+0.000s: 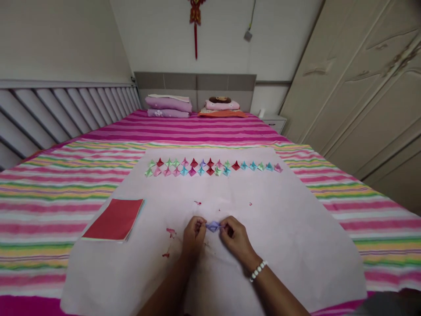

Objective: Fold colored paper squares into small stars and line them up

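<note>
Right, both hands meet mid-sheet: the left hand pinches one pointed end of a purple folded paper, fingers curled in tight, while the right hand has thumb and fingers closed on the other end. That purple piece sits squarely between them, over the near half of the white sheet. And look at the room: a broad stretch runs from the right hand to the sheet's right edge, striped bedding beyond. On the left it's tighter, with red scraps near the forearm and a paper stack lying along the sheet's left edge. Ahead, well apart from the hands, two rows of folded pieces line the far edge.

Now the hidden bits: the purple piece's tips vanish inside the fingers, and the left palm can't be read. Both forearms run out at the bottom, the right one past a pale bead bracelet. Under the stack's red top, only thin margins show. Down in the right corner, a grey shape is too blurred to name.
</note>
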Tool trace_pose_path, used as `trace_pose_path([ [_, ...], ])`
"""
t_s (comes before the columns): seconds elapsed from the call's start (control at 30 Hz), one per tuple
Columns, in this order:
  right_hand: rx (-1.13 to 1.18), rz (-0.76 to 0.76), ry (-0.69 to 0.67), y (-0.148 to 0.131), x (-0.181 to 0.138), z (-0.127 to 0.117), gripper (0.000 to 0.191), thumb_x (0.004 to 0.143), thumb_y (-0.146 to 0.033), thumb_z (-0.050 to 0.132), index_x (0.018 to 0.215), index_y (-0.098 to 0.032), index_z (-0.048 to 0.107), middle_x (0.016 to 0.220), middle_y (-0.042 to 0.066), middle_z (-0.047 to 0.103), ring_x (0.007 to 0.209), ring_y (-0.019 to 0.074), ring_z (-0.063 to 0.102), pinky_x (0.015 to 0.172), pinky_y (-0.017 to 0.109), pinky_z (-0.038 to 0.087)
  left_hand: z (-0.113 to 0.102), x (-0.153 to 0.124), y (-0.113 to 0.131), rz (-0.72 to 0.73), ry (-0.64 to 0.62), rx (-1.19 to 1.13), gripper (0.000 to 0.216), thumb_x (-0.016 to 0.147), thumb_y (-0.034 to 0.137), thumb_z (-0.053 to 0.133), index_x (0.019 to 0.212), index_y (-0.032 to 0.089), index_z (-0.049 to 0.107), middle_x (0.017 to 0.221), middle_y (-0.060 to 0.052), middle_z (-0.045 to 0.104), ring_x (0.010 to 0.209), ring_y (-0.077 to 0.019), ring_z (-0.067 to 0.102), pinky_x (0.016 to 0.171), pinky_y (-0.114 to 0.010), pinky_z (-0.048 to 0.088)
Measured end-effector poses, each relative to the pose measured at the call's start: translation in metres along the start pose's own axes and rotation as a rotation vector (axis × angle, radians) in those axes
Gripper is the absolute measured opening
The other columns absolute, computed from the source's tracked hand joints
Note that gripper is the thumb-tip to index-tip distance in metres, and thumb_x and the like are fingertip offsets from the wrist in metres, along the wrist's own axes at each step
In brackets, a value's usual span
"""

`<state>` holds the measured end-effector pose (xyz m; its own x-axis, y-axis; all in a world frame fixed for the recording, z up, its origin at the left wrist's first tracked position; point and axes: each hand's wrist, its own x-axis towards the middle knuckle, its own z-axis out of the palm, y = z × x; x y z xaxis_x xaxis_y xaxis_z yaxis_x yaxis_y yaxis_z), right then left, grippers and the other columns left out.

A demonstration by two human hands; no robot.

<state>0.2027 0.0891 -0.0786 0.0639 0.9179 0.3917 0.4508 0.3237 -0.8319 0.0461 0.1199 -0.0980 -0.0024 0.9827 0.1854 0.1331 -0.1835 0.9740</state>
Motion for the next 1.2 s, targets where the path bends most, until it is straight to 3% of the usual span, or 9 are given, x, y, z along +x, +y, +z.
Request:
trace_pose_path([
  [0.23,-0.059,-0.024,0.045,0.002,0.023,-0.015,0.012,0.074,-0.015,0.054,0.066,-0.018,0.062,0.062,0.000,0.059,0.053,0.0123,0.053,0.050,0.022,0.041,0.001,0.001,-0.009,-0.006,0.047,-0.059,0.029,0.079,0.041,0.057,0.094,0.016,0.059,0.075,-0.004,0.063,0.065,-0.0170,0.060,0.059,-0.027,0.048],
  [0.47,-0.222,0.089,0.319,0.038,0.110,-0.055,0.013,0.078,-0.022,0.054,0.072,-0.016,0.065,0.067,0.003,0.064,0.061,0.0163,0.057,0.056,0.027,0.045,0.006,-0.002,-0.016,-0.036,0.138,-0.127,0.037,0.073,0.050,0.064,0.089,0.017,0.062,0.068,-0.002,0.061,0.060,-0.0159,0.059,0.054,-0.025,0.047],
  [0.57,-0.296,0.149,0.350,0.054,0.144,-0.063,0.016,0.083,-0.024,0.057,0.073,-0.014,0.065,0.070,0.004,0.065,0.066,0.0171,0.060,0.064,0.030,0.049,0.003,-0.002,-0.018,-0.023,0.081,-0.086,0.036,0.072,0.050,0.065,0.086,0.017,0.063,0.070,-0.003,0.063,0.061,-0.0167,0.060,0.054,-0.025,0.049],
  [0.67,-0.356,0.208,0.349,0.065,0.164,-0.061,0.020,0.090,-0.029,0.058,0.103,-0.014,0.063,0.101,0.006,0.065,0.084,0.0180,0.064,0.074,0.036,0.054,0.001,-0.002,-0.017,0.000,0.049,-0.035,0.033,0.074,0.048,0.064,0.086,0.018,0.063,0.070,-0.004,0.064,0.062,-0.0170,0.061,0.056,-0.026,0.051],
  [0.77,-0.399,0.254,0.345,0.072,0.173,-0.054,0.030,0.092,-0.030,0.056,0.118,-0.017,0.056,0.119,0.009,0.059,0.097,0.0211,0.062,0.081,0.041,0.054,0.003,-0.003,-0.018,0.025,0.105,-0.032,0.032,0.076,0.050,0.061,0.085,0.019,0.063,0.071,-0.003,0.064,0.062,-0.0165,0.061,0.057,-0.025,0.051],
  [0.9,-0.438,0.294,0.353,0.075,0.178,-0.046,0.029,0.092,-0.030,0.056,0.118,-0.017,0.056,0.120,0.009,0.059,0.098,0.0213,0.062,0.081,0.041,0.054,0.008,-0.006,-0.023,0.047,0.135,-0.030,0.034,0.077,0.053,0.060,0.085,0.020,0.063,0.068,-0.002,0.063,0.060,-0.0163,0.060,0.055,-0.025,0.050],
  [1.07,-0.473,0.288,0.385,0.061,0.178,-0.048,0.021,0.088,-0.024,0.056,0.101,-0.010,0.065,0.092,0.012,0.068,0.079,0.0210,0.063,0.072,0.036,0.052,0.010,-0.006,-0.032,0.038,0.150,-0.022,0.031,0.078,0.050,0.058,0.086,0.021,0.063,0.071,-0.003,0.064,0.062,-0.0173,0.062,0.054,-0.025,0.050],
  [1.2,-0.441,0.192,0.319,0.029,0.144,-0.036,0.030,0.082,-0.030,0.057,0.103,-0.009,0.065,0.085,0.012,0.068,0.069,0.0223,0.062,0.068,0.035,0.050,0.006,-0.006,-0.026,0.039,0.046,0.012,0.019,0.079,0.040,0.060,0.084,0.022,0.062,0.068,-0.003,0.062,0.061,-0.0181,0.062,0.056,-0.027,0.050],
])
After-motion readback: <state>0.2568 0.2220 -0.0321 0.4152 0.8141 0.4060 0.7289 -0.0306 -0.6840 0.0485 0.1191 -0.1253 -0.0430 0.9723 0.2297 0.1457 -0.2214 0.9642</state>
